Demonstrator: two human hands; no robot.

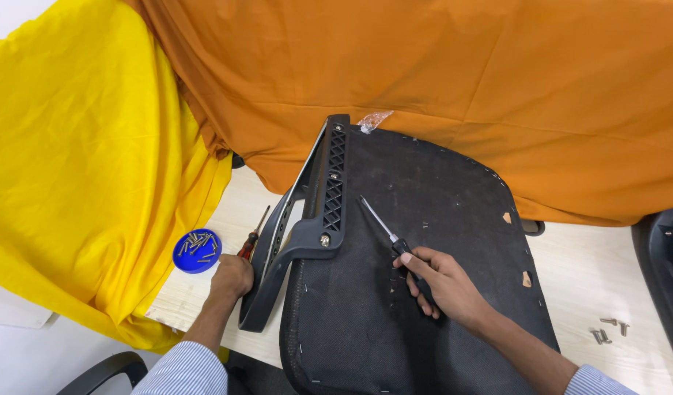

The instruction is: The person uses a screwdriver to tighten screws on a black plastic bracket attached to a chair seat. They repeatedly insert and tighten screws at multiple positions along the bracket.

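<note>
An upturned black chair seat [439,219] lies on the wooden table [592,271], underside up. A black plastic armrest [329,197] is fixed along its left edge with a silver bolt [324,239] showing. My right hand [439,281] rests on the seat and grips a screwdriver [380,225] with a black handle, its metal shaft pointing up and left toward the armrest. My left hand [232,276] is closed around the lower curve of the armrest at the seat's left side.
A blue round dish [197,251] of several screws sits left of my left hand. A red-handled screwdriver [253,235] lies beside it. Loose bolts [608,330] lie at the right. Yellow cloth [80,183] and orange cloth [439,73] cover the back. Another black chair part [665,278] is at the right edge.
</note>
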